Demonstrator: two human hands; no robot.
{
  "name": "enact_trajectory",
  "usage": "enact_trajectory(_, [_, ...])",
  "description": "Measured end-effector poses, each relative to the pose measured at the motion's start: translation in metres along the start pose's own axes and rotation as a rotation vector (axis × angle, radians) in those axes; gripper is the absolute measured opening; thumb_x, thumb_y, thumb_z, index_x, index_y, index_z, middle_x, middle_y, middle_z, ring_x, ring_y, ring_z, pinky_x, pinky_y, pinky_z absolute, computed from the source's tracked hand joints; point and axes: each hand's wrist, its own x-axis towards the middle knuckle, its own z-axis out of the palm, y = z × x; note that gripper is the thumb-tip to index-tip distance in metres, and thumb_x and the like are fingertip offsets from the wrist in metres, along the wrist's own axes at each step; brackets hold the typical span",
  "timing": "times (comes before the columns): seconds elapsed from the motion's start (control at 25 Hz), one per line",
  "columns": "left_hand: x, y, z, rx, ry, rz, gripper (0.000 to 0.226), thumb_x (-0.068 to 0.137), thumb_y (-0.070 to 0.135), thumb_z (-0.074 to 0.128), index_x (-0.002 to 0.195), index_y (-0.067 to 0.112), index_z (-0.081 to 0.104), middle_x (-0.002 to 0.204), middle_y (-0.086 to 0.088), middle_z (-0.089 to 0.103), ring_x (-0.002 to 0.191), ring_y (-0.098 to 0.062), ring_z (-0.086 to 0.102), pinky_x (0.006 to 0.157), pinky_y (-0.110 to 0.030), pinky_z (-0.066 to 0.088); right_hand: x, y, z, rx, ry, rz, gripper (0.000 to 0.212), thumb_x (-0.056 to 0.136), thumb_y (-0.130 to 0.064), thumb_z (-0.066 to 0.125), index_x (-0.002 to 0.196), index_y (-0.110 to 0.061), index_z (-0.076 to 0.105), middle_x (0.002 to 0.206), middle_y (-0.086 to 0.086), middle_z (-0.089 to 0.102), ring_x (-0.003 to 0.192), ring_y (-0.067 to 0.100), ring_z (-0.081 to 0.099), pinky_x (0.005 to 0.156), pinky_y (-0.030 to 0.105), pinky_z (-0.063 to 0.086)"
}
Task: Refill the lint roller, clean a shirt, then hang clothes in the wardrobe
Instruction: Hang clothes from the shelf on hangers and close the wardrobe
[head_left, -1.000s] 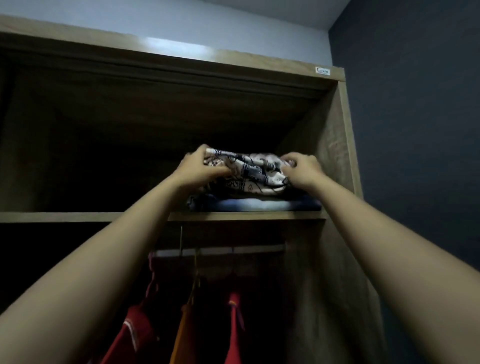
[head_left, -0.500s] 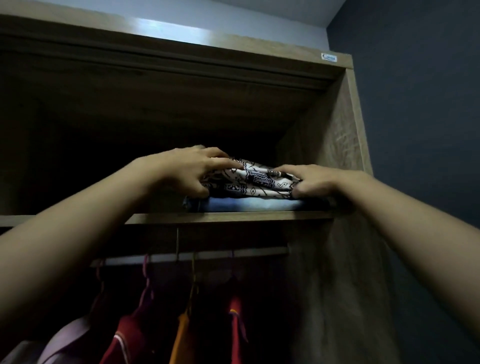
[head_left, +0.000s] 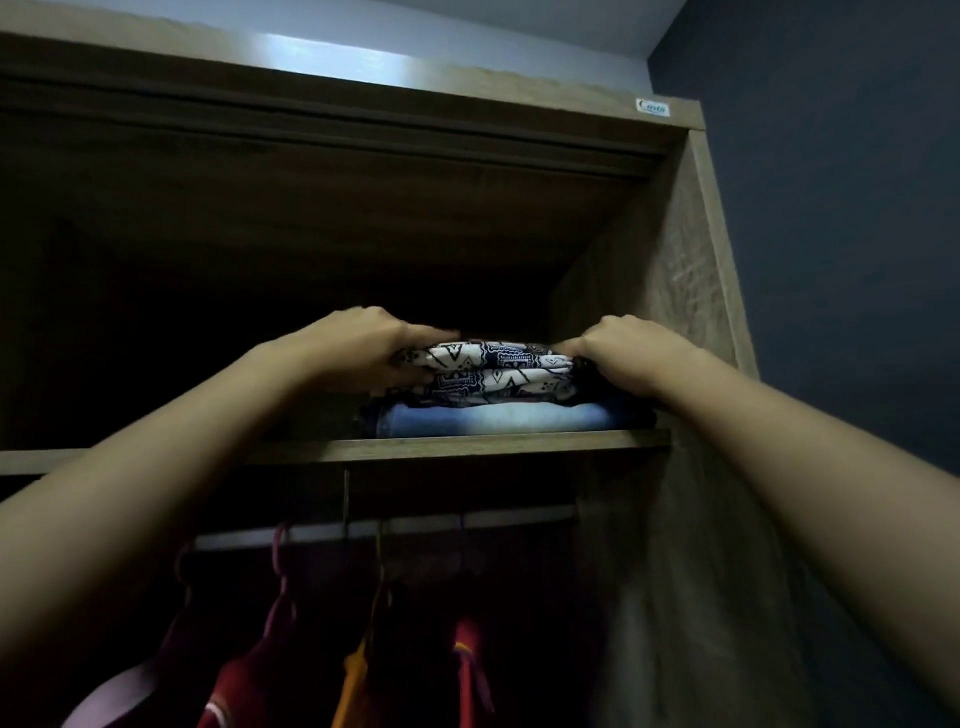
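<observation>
1. While both bare forearms stretch up and forward from the lower corners of the view, the hands meet at the upper shelf (head_left: 467, 447) of the wardrobe (head_left: 665, 291).
2. The left hand (head_left: 363, 348) lies palm down at the left end of the folded patterned garment (head_left: 498, 371). Its fingers are held together and curled over the top edge, with the thumb tucked against the side below, so it grips that end.
3. The right hand (head_left: 631, 358) sits knuckles up at the right end of the same garment. Its fingers are bent and close together, their tips curling over the top corner; the thumb is hidden.
4. The patterned garment, white with dark blue print, lies flat between the two hands on top of folded blue jeans (head_left: 493, 420), which rest on the shelf close to the wardrobe's right wall.
5. Below the shelf runs a pale rail (head_left: 519, 517) carrying hangers (head_left: 283, 551), with a dark red top (head_left: 260, 675) and an orange one (head_left: 350, 686) hanging in shadow.
</observation>
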Motion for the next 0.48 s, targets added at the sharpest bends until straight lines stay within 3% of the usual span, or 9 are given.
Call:
enact_trajectory(0.08, [-0.001,0.0,0.001,-0.021,-0.041,0.035,0.052,0.088,0.047,0.056,0.136,0.046,0.039,0.122,0.001,0.064,0.105,-0.021,0.061,0.082,-0.036,0.05,0.001,-0.003,-0.001,0.009,-0.079,0.013,0.05,0.09,-0.011,0.04,0.129,-0.042,0.05,0.117,0.013,0.059,0.108,0.036,0.057,0.08,0.037,0.045])
enact_trajectory(0.16, [-0.004,0.006,0.002,-0.043,-0.145,0.06,0.056,0.086,0.044,0.057,0.138,0.041,0.039,0.131,-0.002,0.058,0.117,-0.022,0.053,0.094,-0.036,0.044,-0.003,-0.003,0.002,0.006,-0.175,0.007,0.053,0.087,-0.01,0.044,0.129,-0.042,0.048,0.118,0.012,0.06,0.107,0.034,0.057,0.08,0.037,0.045])
enact_trajectory(0.28, [-0.01,0.014,-0.002,-0.031,-0.273,0.03,0.075,0.073,0.05,0.043,0.145,0.038,0.025,0.149,-0.001,0.038,0.135,-0.023,0.031,0.103,-0.04,0.031,-0.012,-0.002,0.0,0.078,-0.311,0.054,0.071,0.085,-0.012,0.048,0.144,-0.039,0.021,0.126,0.014,0.056,0.11,0.033,0.056,0.076,0.032,0.042])
enact_trajectory(0.36, [-0.014,0.019,-0.008,-0.049,-0.315,-0.026,0.084,0.069,0.049,0.038,0.147,0.041,0.009,0.158,0.006,0.016,0.143,-0.021,0.014,0.11,-0.056,0.017,-0.017,-0.006,-0.005,0.18,-0.38,0.168,0.083,0.086,-0.011,0.048,0.149,-0.027,-0.002,0.142,0.02,0.041,0.122,0.034,0.049,0.086,0.032,0.041])
enact_trajectory(0.48, [-0.022,0.025,-0.016,-0.278,-0.216,-0.119,0.091,0.068,0.044,0.04,0.146,0.039,-0.007,0.159,0.01,-0.007,0.145,-0.016,-0.002,0.109,-0.064,0.0,-0.032,-0.01,-0.013,0.286,-0.318,0.212,0.086,0.086,-0.009,0.049,0.148,-0.007,-0.01,0.158,0.018,0.004,0.143,0.029,0.02,0.114,0.032,0.023])
